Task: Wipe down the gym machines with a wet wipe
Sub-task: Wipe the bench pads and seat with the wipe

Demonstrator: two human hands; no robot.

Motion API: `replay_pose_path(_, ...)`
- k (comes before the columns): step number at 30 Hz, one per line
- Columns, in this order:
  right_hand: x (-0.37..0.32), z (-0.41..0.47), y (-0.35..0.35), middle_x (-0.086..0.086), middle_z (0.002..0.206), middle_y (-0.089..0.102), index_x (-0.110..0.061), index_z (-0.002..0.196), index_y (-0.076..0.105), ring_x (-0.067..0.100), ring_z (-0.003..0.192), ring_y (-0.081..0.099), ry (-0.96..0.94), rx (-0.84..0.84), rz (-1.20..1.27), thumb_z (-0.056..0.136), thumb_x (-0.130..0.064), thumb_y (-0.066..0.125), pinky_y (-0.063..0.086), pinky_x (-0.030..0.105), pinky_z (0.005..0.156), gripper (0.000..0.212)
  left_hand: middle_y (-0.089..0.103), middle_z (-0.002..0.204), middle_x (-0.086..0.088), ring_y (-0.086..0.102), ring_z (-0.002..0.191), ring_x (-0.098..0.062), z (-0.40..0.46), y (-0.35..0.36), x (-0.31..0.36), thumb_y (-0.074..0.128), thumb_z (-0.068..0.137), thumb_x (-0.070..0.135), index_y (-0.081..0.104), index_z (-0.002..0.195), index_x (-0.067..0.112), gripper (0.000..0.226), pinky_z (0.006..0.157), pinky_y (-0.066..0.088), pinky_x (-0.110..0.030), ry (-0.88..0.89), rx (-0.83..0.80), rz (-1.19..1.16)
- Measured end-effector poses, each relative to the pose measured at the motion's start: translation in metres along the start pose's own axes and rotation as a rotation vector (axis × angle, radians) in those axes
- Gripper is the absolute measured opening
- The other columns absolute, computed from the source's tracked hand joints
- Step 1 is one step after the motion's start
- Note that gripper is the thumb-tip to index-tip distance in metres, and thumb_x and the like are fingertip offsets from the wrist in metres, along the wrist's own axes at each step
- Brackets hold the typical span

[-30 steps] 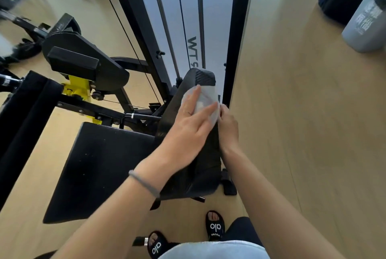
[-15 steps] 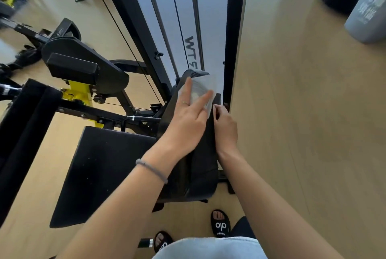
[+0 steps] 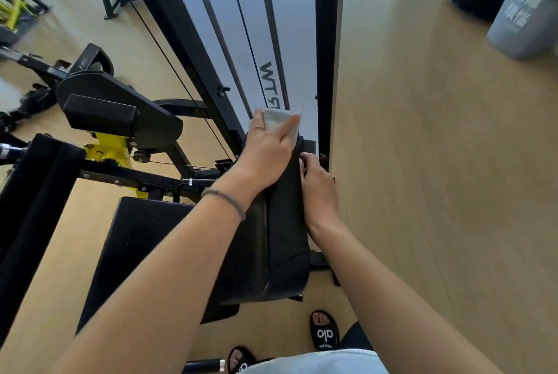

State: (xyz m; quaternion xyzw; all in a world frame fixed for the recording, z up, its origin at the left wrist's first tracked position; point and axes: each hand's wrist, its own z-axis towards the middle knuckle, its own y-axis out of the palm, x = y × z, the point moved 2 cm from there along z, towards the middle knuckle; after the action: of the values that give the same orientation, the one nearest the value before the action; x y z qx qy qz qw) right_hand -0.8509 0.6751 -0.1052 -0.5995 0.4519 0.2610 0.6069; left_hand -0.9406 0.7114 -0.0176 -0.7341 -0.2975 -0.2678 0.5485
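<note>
Pressing the wet wipe flat-fingered, the left hand has slid higher up the back pad; right hand grips its edge.

The light wooden floor carries the black gym machine and a grey bin

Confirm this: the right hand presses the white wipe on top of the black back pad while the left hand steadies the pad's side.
Wrong hands. In the head view the left hand presses the wipe on top of the back pad; the right hand steadies its side.
</note>
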Motion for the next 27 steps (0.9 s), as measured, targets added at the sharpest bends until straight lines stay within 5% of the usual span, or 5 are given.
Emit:
replay_pose_path(5,0.003,-0.003,0.002,0.007,0.104,0.070,-0.016,0.127,0.058,0.028,0.097,0.065,-0.002,0.009,0.036,0.109,-0.034,0.039,0.049,0.040,0.075,0.032,-0.012,0.168,-0.003,-0.002,0.155,-0.025,-0.034,0.005,-0.007,0.037,0.109,0.027,0.040,0.152,0.039,0.045,0.121,0.008,-0.028,0.095,0.016,0.080)
replay_pose_path(9,0.006,-0.001,0.005,0.003,0.100,0.069,-0.018,0.121,0.057,0.026,0.091,0.065,0.025,-0.002,0.078,0.108,-0.033,0.042,0.054,0.046,0.078,0.025,-0.018,0.161,0.027,0.000,0.153,-0.011,-0.095,0.022,-0.035,0.045,0.106,0.033,0.051,0.141,0.051,0.040,0.123,0.017,-0.033,0.196,0.031,0.045)
replay_pose_path(16,0.004,0.003,0.004,0.008,0.102,0.070,-0.016,0.123,0.061,0.030,0.095,0.065,0.007,0.032,0.022,0.108,-0.035,0.041,0.053,0.045,0.079,0.032,-0.012,0.167,0.009,0.000,0.154,-0.024,0.006,0.002,-0.018,0.045,0.106,0.028,0.058,0.136,0.043,0.037,0.127,0.006,-0.045,0.066,0.013,-0.081)
replay_pose_path(21,0.006,-0.002,0.005,0.008,0.104,0.071,-0.016,0.125,0.061,0.029,0.097,0.066,0.006,0.047,0.040,0.108,-0.035,0.040,0.054,0.047,0.081,0.033,-0.007,0.169,0.007,-0.005,0.156,-0.018,-0.019,0.010,-0.040,0.037,0.107,0.035,0.026,0.154,0.050,0.051,0.127,0.002,-0.046,0.129,-0.015,-0.207)
replay_pose_path(27,0.007,0.000,0.005,0.007,0.099,0.070,-0.014,0.120,0.062,0.027,0.091,0.064,0.007,0.059,0.052,0.108,-0.031,0.040,0.051,0.042,0.076,0.030,-0.019,0.161,0.031,-0.016,0.148,0.010,-0.159,0.037,-0.063,0.032,0.109,0.038,-0.001,0.145,0.071,0.059,0.117,0.002,-0.021,0.156,-0.018,-0.326)
